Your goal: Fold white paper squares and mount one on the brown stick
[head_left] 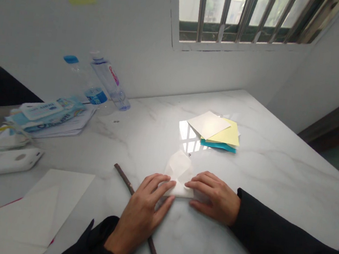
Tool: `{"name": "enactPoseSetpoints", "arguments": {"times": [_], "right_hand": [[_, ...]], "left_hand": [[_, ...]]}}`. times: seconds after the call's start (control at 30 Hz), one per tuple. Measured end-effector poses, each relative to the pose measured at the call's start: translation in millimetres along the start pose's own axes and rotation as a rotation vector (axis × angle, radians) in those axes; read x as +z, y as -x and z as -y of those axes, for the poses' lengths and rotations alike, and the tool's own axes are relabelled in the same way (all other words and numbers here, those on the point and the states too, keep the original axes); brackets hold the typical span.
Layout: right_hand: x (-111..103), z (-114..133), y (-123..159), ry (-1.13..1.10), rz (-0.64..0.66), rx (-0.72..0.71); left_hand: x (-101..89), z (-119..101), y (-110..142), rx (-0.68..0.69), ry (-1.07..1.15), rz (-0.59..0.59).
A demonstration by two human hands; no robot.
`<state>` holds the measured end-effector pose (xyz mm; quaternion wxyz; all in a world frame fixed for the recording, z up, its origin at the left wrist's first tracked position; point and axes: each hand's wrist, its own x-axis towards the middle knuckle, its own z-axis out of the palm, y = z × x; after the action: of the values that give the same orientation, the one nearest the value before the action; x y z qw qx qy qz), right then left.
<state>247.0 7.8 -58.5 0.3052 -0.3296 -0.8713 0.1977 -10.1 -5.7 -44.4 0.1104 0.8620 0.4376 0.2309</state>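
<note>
A sheet of white folded paper (179, 166) lies on the marble-patterned table in front of me. Its far part rises to a blunt point, and its near edge is a straight folded strip. My left hand (143, 210) holds the left end of that strip, fingers on top and thumb at the near edge. At the right end my right hand (216, 198) grips the paper in the same way, with its fingertips bent over the fold. Under my left hand and wrist passes a thin dark brown stick (123, 177), partly hidden.
Beyond the paper lies a stack of coloured paper squares (223, 132). Two plastic bottles, one blue-capped (97, 96) and one clear (113, 80), stand near the wall. Wipes packs (49, 113), a white device (2, 161) with a cable and white sheets (30, 212) occupy the left.
</note>
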Motion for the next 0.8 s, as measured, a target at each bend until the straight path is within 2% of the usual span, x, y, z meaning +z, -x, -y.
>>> {"name": "enactPoseSetpoints", "arguments": {"times": [0.27,0.8], "right_hand": [[0.6,6.4,-3.4,0.062,0.04,0.094],[2.6,3.5,-0.8,0.064,0.055,0.07]], "left_hand": [[1.1,1.0,-0.1,-0.006,0.004,-0.003],[1.1,1.2,0.0,-0.004,0.012,-0.012]]}}
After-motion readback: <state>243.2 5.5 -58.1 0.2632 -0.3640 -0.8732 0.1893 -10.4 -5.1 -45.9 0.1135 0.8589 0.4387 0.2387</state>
